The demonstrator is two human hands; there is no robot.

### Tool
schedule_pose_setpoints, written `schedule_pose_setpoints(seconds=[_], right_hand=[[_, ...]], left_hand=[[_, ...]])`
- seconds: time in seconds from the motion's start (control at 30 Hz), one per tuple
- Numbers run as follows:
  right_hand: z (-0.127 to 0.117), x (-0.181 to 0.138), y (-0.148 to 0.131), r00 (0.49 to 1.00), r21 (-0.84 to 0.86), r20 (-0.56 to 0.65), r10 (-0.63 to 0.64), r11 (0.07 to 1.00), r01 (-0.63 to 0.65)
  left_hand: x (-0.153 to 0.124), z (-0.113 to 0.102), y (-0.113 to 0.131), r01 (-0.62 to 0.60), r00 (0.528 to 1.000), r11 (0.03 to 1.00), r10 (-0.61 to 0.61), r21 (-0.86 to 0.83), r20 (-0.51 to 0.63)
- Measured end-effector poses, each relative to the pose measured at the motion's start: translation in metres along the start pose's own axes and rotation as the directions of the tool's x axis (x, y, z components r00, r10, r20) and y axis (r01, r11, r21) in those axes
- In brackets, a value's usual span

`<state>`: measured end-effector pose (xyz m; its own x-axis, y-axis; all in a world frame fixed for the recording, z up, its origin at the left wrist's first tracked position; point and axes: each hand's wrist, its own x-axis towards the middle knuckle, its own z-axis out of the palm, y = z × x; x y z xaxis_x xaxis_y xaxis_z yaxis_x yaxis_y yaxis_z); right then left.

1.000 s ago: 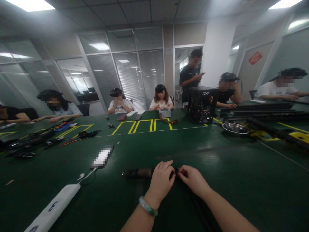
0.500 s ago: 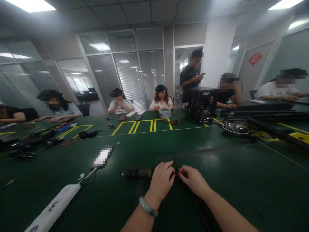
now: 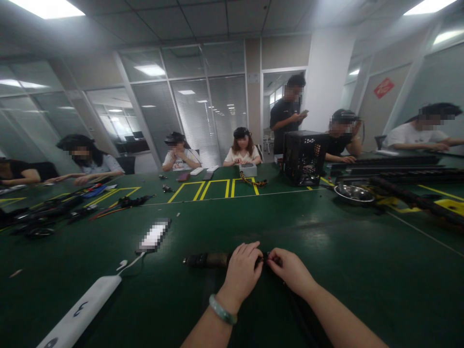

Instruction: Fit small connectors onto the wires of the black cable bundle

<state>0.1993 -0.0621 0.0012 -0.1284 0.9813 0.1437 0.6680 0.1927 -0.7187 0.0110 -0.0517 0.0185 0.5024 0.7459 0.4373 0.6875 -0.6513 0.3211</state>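
Observation:
A dark rod-shaped tool [image 3: 212, 260], brownish in its middle with a small shiny tip at the left end, lies across the green table. My left hand [image 3: 243, 270], with a jade-green bangle at the wrist, is closed over its right part, hiding what is under the palm. Just beside it, my right hand [image 3: 290, 270] pinches thumb and fingers at the tool's right end. What small dark piece sits between the fingertips is too hidden to name. Below my right forearm, a dark cable-like strip [image 3: 299, 309] runs toward the bottom edge.
Left of my hands lie a white power strip [image 3: 85, 307] and a phone [image 3: 154, 236] on a white cable. Black cables [image 3: 58, 210] pile up at far left. Beyond stand a black computer case [image 3: 304, 157], a metal bowl [image 3: 353, 193] and a power supply [image 3: 248, 169]. Several people sit around the table.

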Motion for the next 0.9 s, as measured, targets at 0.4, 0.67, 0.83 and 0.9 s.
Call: schedule_pose_setpoints(seconds=[0.4, 0.67, 0.83, 0.9], right_hand=[[0.0000, 0.0001, -0.0006, 1.000, 0.009, 0.006, 0.000, 1.000, 0.000], [-0.0007, 0.0002, -0.0018, 1.000, 0.001, 0.011, 0.005, 1.000, -0.005], [-0.0032, -0.0009, -0.0050, 1.000, 0.003, 0.018, 0.011, 1.000, -0.011], [-0.0027, -0.0005, -0.0048, 1.000, 0.009, 0.019, 0.003, 1.000, -0.003]], left_hand=[[0.0003, 0.0008, -0.0007, 0.013, 1.000, 1.000, -0.013, -0.001, 0.012], [0.0013, 0.0019, -0.0016, -0.001, 1.000, 1.000, 0.001, -0.008, 0.008], [0.0005, 0.0008, -0.0009, 0.003, 1.000, 1.000, -0.003, 0.004, 0.007], [0.0004, 0.0007, -0.0010, 0.003, 1.000, 1.000, -0.003, -0.005, 0.007]])
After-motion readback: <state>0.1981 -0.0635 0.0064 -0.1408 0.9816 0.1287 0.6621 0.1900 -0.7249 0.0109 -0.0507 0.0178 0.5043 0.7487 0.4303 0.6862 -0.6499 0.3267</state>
